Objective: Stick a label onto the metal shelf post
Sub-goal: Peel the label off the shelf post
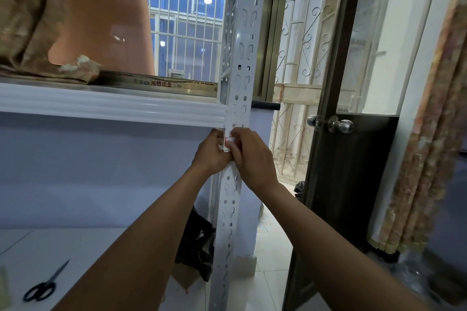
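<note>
Shelving dominates the view: a white ribbed shelf edge (111, 106) meets the white perforated metal shelf post (241, 58), the reference point for everything below. Left of the post and well below it, black-handled scissors (44, 285) lie on the pale tabletop (50, 247). Both hands meet on the post just beneath the shelf edge. The left hand (211, 153) curls against the post's left side; the right hand (249, 156) covers its front, fingers closed down. Between them sits the small white label with red print (228, 141), pinched by both and lying against the post face. Judgement: application step is under way. Next move calls for firm, even pressing along the label, keeping it square across the slots.
</note>
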